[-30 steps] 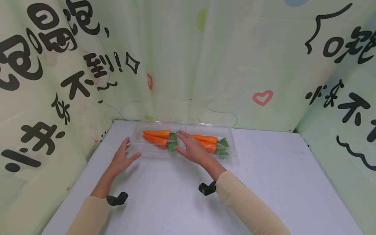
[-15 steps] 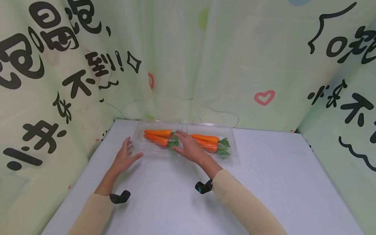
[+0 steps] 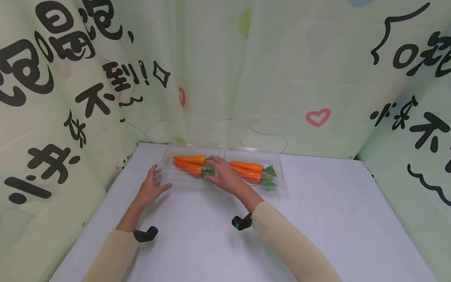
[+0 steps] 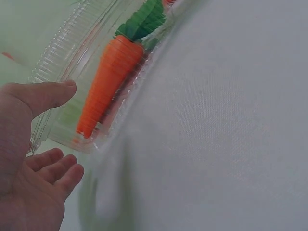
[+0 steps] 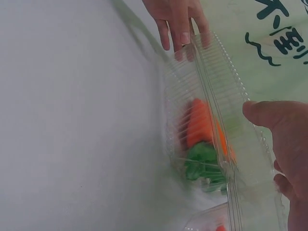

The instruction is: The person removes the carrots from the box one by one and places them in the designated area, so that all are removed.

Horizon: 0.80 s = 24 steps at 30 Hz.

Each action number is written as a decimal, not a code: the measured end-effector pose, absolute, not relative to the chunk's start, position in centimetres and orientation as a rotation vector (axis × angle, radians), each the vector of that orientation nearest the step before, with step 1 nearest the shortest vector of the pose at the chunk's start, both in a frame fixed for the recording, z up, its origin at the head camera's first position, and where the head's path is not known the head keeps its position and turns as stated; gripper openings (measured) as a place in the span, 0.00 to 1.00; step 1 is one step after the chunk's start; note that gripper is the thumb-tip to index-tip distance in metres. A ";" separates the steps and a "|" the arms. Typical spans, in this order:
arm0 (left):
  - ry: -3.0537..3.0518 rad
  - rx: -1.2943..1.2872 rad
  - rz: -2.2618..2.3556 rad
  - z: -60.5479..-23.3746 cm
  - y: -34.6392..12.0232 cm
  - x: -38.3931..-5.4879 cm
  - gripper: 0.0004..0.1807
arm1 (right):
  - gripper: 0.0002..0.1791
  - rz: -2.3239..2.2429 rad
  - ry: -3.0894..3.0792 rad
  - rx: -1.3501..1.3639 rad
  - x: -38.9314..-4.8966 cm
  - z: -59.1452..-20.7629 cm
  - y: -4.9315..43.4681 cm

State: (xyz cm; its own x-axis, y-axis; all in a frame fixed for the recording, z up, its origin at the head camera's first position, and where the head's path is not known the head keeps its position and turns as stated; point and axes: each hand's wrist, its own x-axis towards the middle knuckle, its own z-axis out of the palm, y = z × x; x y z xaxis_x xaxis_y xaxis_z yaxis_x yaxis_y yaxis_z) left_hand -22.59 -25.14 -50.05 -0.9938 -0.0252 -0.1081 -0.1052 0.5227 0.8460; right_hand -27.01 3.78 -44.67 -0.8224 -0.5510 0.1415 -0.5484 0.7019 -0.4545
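Two clear plastic boxes stand side by side near the table's back edge. Inside the left box (image 3: 181, 181) lie two orange carrots (image 3: 190, 159) with green tops. My left hand (image 3: 150, 188) is at that box's left end, thumb spread from the fingers; the left wrist view shows the thumb overlapping the ribbed wall and one carrot (image 4: 108, 82) within. At the same box's right end my right hand (image 3: 227, 177) reaches over, its fingers extended and thumb apart. It covers part of the gap between the boxes. The right box (image 3: 269, 157) also contains two carrots (image 3: 246, 166) with leafy tops.
A white cloth covers the table (image 3: 317, 219). Pale green curtains (image 3: 275, 78) with dark lettering and hearts hang behind and on both sides, close to the boxes. Each wrist wears a small black camera (image 3: 145, 234).
The view shifts slightly. My right wrist and forearm have moved a little left, while both hands stay at the left box's two ends. The boxes and carrots keep their places.
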 end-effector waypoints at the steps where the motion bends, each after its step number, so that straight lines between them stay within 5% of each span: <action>1: 2.666 -0.117 1.491 -50.1 -25.2 -22.7 0.54 | 0.31 -0.772 2.892 -0.938 -27.0 -44.7 3.7; 24: 2.569 -0.180 1.620 -50.5 -24.9 -23.2 0.56 | 0.32 -0.678 2.888 -0.940 -27.6 -45.0 2.1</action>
